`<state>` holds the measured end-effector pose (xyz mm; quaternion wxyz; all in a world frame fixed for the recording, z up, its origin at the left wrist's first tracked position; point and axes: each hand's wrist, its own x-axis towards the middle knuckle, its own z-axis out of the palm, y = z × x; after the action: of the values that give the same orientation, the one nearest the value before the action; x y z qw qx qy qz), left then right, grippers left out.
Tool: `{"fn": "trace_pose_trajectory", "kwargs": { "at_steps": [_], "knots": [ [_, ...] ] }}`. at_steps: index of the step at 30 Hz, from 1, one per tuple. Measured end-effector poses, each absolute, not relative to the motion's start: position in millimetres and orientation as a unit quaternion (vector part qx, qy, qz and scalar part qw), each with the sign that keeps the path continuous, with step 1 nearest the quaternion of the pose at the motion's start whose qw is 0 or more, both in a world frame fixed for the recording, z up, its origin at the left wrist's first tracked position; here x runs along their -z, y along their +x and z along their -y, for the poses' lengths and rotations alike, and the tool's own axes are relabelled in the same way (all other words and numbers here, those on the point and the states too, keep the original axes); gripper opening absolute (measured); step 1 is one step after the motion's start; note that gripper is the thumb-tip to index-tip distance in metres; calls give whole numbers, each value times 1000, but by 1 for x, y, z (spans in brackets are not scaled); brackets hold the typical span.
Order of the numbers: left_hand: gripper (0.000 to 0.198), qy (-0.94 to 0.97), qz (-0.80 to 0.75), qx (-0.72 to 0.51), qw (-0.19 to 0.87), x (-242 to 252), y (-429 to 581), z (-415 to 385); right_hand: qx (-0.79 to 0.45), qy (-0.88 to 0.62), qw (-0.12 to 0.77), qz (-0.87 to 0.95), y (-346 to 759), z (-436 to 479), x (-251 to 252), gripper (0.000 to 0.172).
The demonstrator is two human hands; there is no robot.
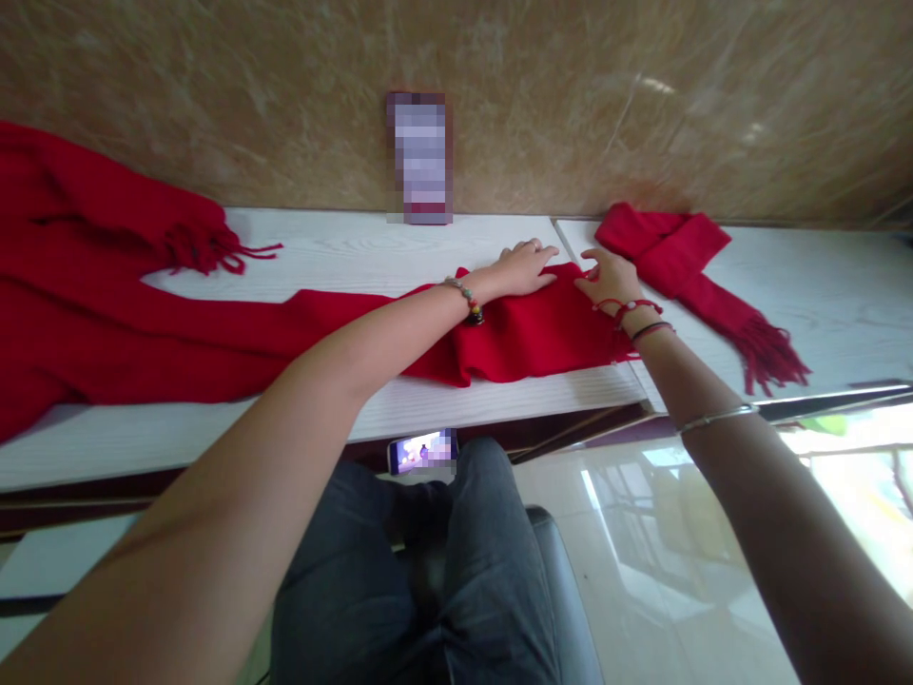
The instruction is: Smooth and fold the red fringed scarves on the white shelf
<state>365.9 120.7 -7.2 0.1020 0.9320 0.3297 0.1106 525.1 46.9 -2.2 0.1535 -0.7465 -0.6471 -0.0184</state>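
A long red scarf (549, 328) lies stretched along the white tabletop, its surface rippled near the middle. My left hand (526, 266) rests on the scarf's far edge, fingers stretched out and spread. Close by on the right, my right hand (611, 278) is at the scarf's right end, thumb and forefinger apart; its other fingers are partly hidden. A second red scarf (670, 257) with a fringed end lies folded over itself, just beyond my right hand. To the left, a large spread of red cloth (92, 314) has a fringed end on top.
A phone (424, 157) with a blurred screen leans upright against the brown marbled wall (285, 105). Another phone (422, 451) with a lit screen is below the front edge of the white table (335, 238), by my knees. A shiny tiled floor (642, 571) shows at right.
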Motion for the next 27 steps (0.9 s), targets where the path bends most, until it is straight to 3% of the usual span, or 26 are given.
{"fn": "trace_pose_trajectory", "kwargs": {
  "at_steps": [7,11,16,23,27],
  "knots": [
    [45,950,-291,-83,71,10,335,-109,-117,-753,83,642,516,-52,-30,53],
    [47,956,-272,-76,77,16,328,-100,-195,-709,63,675,530,-45,-55,48],
    [49,956,-265,-83,95,16,332,-103,-130,-707,77,690,545,-53,-57,44],
    [47,958,-254,-95,88,20,336,-109,-83,-782,63,614,521,-78,-27,58],
    [43,954,-260,-116,93,18,336,-109,-66,-792,94,599,524,-79,-21,46]
  ]
}}
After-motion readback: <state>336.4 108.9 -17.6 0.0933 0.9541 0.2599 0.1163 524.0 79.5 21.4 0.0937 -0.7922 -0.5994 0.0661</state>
